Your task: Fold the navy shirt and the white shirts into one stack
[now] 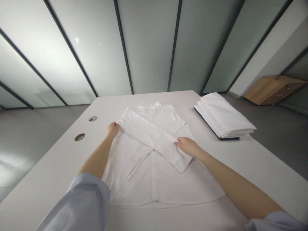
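Observation:
A white button-up shirt (154, 173) lies flat on a white table (252, 166), collar toward the far edge. One sleeve (149, 134) is folded diagonally across its chest. My left hand (112, 129) is closed at the shirt's left shoulder, where the sleeve fold begins, fingers curled on the cloth. My right hand (188, 145) rests palm down on the lower part of the folded sleeve near the cuff, fingers pressed on the fabric.
A stack of folded white garments (223, 117) sits on a dark board at the table's far right. Two round cable holes (80, 137) are at the left side. Frosted glass panels stand behind the table, and a wooden cabinet (271, 89) is at far right.

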Demonstrator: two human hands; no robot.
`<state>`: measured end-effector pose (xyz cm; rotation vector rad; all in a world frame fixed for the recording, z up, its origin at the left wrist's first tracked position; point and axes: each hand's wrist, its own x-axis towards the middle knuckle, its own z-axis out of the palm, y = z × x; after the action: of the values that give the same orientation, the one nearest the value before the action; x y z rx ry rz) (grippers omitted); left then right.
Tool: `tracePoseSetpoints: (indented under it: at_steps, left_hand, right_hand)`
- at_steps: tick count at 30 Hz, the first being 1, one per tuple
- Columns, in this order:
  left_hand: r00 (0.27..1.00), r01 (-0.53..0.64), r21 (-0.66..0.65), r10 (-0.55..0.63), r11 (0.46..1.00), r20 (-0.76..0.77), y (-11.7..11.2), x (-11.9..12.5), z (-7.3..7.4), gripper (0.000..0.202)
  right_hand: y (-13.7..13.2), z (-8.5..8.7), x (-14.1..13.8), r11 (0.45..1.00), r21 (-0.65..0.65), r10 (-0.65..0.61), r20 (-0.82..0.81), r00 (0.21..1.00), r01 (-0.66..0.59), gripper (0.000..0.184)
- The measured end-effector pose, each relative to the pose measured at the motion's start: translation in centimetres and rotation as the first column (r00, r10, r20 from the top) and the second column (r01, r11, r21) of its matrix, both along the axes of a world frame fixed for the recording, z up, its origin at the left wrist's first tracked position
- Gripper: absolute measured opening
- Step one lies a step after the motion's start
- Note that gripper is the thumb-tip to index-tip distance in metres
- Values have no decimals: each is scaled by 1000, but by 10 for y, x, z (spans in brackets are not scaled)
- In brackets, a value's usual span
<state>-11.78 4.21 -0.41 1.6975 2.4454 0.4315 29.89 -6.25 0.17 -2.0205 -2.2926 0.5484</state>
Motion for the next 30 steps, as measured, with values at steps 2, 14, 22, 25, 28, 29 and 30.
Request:
tracePoseSetpoints:
  at_steps: [2,14,22,25,28,29,30]
  left_hand:
    - [995,18,8,-18,1000,-96,-4,-1,0,34]
    - [931,352,154,-327,923,-163,2,4,6,55]
    - [923,342,-130,-358,931,-139,5,66,-7,53]
    - [912,358,-135,-377,924,-160,7,67,-15,52]
    - [903,380,-116,-396,918,-166,8,61,-19,53]
    - [901,389,-113,-403,914,-161,8,58,-20,52]
    - [899,396,-111,-410,911,-154,8,56,-20,52]
  right_hand:
    - [1,0,4,1000,-4,-26,-11,1000,26,31]
    - [0,22,5,999,35,-23,23,999,23,25]
    - [2,13,4,997,-77,-10,-67,998,5,30]
    - [-6,6,14,971,-240,-120,-406,906,21,24]
    - [-18,4,20,905,-426,-330,-713,619,-8,30]
    - [-22,5,21,893,-450,-366,-768,526,-35,33]
    - [-25,5,21,887,-458,-382,-797,467,-57,36]
